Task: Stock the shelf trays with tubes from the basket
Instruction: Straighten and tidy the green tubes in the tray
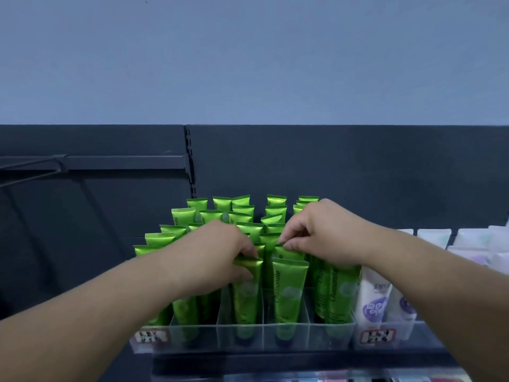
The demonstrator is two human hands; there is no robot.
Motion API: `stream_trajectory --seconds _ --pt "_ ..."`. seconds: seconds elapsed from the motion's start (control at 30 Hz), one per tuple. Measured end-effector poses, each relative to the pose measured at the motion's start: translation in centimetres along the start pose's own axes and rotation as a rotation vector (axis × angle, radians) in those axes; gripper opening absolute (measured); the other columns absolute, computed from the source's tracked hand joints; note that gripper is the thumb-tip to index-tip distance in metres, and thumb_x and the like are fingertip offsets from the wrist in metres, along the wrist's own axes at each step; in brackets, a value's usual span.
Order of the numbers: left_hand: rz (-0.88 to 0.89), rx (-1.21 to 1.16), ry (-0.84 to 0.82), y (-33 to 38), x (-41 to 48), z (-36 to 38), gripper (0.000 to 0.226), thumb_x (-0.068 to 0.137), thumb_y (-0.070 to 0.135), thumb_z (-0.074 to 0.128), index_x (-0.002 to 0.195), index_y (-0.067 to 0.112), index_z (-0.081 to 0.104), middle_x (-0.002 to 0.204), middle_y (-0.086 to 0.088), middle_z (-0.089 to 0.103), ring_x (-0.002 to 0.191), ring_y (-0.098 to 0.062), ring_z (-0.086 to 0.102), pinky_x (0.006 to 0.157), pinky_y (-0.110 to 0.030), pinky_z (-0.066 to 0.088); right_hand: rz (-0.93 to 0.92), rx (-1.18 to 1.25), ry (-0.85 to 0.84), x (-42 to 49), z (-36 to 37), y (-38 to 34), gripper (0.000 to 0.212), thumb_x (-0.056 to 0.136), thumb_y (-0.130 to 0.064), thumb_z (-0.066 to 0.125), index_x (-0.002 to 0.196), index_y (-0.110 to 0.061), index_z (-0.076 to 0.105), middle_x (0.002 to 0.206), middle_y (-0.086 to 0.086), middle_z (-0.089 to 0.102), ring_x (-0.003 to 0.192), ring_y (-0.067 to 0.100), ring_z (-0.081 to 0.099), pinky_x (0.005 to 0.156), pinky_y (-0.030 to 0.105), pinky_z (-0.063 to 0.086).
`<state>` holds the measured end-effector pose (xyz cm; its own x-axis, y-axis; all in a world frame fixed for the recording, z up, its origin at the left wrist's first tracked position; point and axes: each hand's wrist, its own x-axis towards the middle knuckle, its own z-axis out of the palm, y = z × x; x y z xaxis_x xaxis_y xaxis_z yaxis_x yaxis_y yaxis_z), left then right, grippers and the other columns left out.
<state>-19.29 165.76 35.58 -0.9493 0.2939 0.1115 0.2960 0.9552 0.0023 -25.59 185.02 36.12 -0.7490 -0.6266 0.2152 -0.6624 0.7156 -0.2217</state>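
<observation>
Forearms, clear tray, blue-grey wall

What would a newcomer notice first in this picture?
Bright green Chamomile tubes stand upright in rows in a clear divided tray at the middle of a dark shelf. Over them, the left hand grips the top of a front-row tube, and the right hand pinches the crimped end of a second-row tube. White tubes with purple print stand at the right.
</observation>
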Motion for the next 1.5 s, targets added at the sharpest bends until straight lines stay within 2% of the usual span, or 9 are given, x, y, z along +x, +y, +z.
stream_trajectory --seconds 0.2,0.37,0.5,0.57,0.7,0.83,1.0,1.17,1.5 --pt "0.033 -0.030 -0.014 -0.9 0.3 0.1 0.043 0.084 0.045 0.066 0.125 0.033 0.060 0.121 0.013 0.064 0.110 -0.007 0.057 0.093 -0.020 0.044 0.012 -0.005 0.028 -0.1 0.3 -0.7 0.012 0.088 -0.031 0.067 0.096 -0.031 0.076 0.075 -0.014 0.067 0.065 -0.002 0.057 0.061 0.005 0.039" --pt "0.066 -0.073 -0.008 -1.0 0.2 -0.1 0.042 0.081 0.047 0.068 0.121 0.034 0.062 0.114 0.015 0.066 0.103 -0.004 0.058 0.091 -0.021 0.047 0.062 0.053 0.013 -0.1 0.1 -0.8 0.010 0.085 -0.035 0.071 0.092 -0.032 0.077 0.071 -0.020 0.064 0.069 -0.010 0.058 0.062 0.004 0.041" --pt "0.069 -0.177 -0.003 -1.2 0.2 -0.9 0.032 0.079 0.050 0.068 0.108 0.038 0.068 0.085 0.024 0.063 0.083 0.009 0.057 0.075 -0.007 0.045 0.096 0.096 0.037 -0.1 -0.4 -0.6 0.010 0.083 -0.038 0.072 0.090 -0.034 0.076 0.075 -0.021 0.068 0.073 -0.014 0.058 0.063 0.003 0.041" --pt "0.036 -0.225 0.063 -1.8 0.6 -1.9 0.025 0.081 0.050 0.066 0.103 0.040 0.069 0.076 0.028 0.057 0.079 0.010 0.058 0.073 -0.007 0.045 0.120 0.117 0.080 0.1 -0.9 -0.3 0.011 0.084 -0.038 0.070 0.094 -0.036 0.075 0.080 -0.024 0.067 0.075 -0.017 0.057 0.064 0.001 0.040" --pt "0.012 -0.105 0.099 -3.4 2.5 -2.9 0.020 0.089 0.042 0.061 0.107 0.038 0.068 0.088 0.027 0.062 0.079 0.006 0.052 0.065 -0.007 0.035 0.142 0.091 0.078 1.4 -1.4 -0.1 0.015 0.088 -0.030 0.068 0.101 -0.035 0.073 0.091 -0.023 0.067 0.084 -0.011 0.060 0.069 -0.001 0.040" --pt "0.032 -0.025 -0.044 -3.8 4.0 -2.4 0.018 0.089 0.034 0.063 0.105 0.034 0.071 0.098 0.018 0.069 0.081 0.002 0.057 0.079 -0.017 0.045 0.105 -0.018 -0.049 2.9 -0.8 -0.7 0.017 0.088 -0.027 0.069 0.104 -0.031 0.074 0.091 -0.017 0.069 0.074 -0.009 0.057 0.065 -0.001 0.040" --pt "0.064 0.048 -0.041 -3.4 4.7 -2.1 0.018 0.089 0.036 0.063 0.103 0.031 0.072 0.094 0.016 0.068 0.078 -0.002 0.053 0.080 -0.021 0.048 0.114 -0.062 -0.085 3.6 -0.1 -0.7 0.015 0.088 -0.027 0.069 0.101 -0.027 0.075 0.094 -0.010 0.072 0.079 0.001 0.060 0.078 0.018 0.050" --pt "0.060 0.088 0.051 -3.1 5.0 -1.6 0.017 0.090 0.033 0.059 0.100 0.029 0.072 0.098 0.011 0.070 0.090 -0.009 0.062 0.083 -0.027 0.052 0.105 -0.115 -0.038 3.5 0.1 -0.3 0.013 0.088 -0.027 0.068 0.099 -0.028 0.076 0.088 -0.010 0.073 0.068 -0.002 0.054 0.075 0.022 0.052" --pt "0.093 0.019 0.075 -2.6 5.4 -1.4 0.018 0.090 0.036 0.059 0.100 0.030 0.072 0.096 0.014 0.070 0.075 -0.002 0.051 0.072 -0.019 0.046 0.103 -0.168 -0.034 2.5 -0.5 -0.6 0.015 0.088 -0.026 0.067 0.100 -0.027 0.075 0.093 -0.008 0.073 0.081 0.004 0.061 0.079 0.022 0.050"
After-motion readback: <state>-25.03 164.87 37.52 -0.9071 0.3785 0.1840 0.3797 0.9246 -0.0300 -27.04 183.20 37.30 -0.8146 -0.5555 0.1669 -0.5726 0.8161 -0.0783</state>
